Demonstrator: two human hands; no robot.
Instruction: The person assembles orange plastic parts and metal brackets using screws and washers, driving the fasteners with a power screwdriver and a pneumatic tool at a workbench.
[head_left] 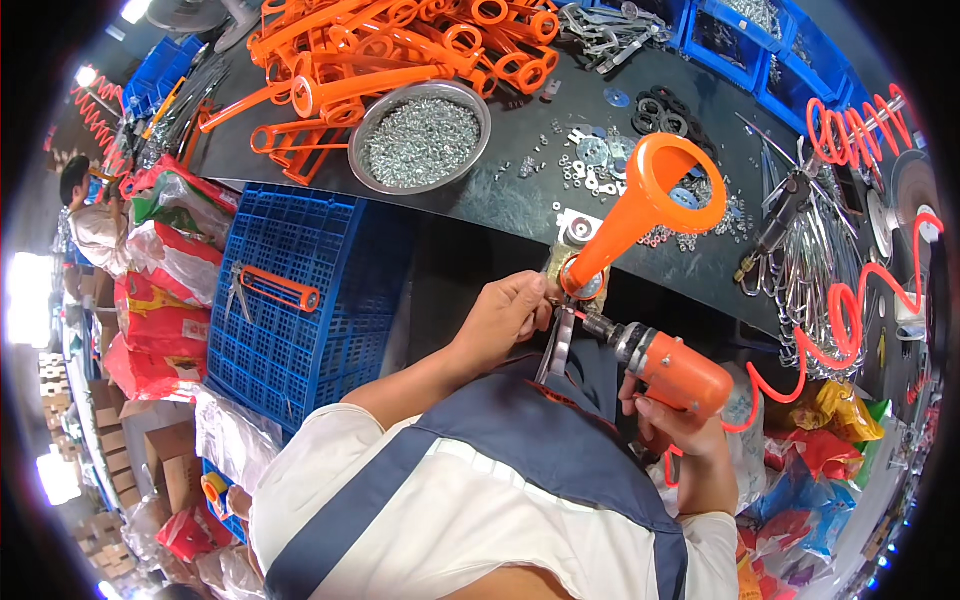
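Because the right hand (pixel 682 424) grips the orange power driver (pixel 688 375) with its nose aimed leftward, close to the opposite fingertips, any drift of that wrist could make the bit skid, scratching paint or nicking skin. Beside the driver, the red coiled hose (pixel 850 325) loops near the bent metal rods (pixel 815 250), and a snag there might tug the tool aside. The grey metal lever (pixel 560 345) sits under the foot of the orange tubular part (pixel 622 228) and could swing out of line if poorly steadied. The left hand (pixel 515 308) has thumb and fingers bunched at that foot; what they pinch, if anything, I cannot tell, but a small fastener let slip there might fall below the worktop (pixel 500 208). The tubular part slants up over the worktop's near edge, wide ring uppermost, so a hard bite from the driver may twist it. Farther back, loose washers and small plates (pixel 592 152) could scatter if brushed, and the steel bowl (pixel 480 135) of screws (pixel 415 140) could tip if the heap of orange parts (pixel 400 45) slides
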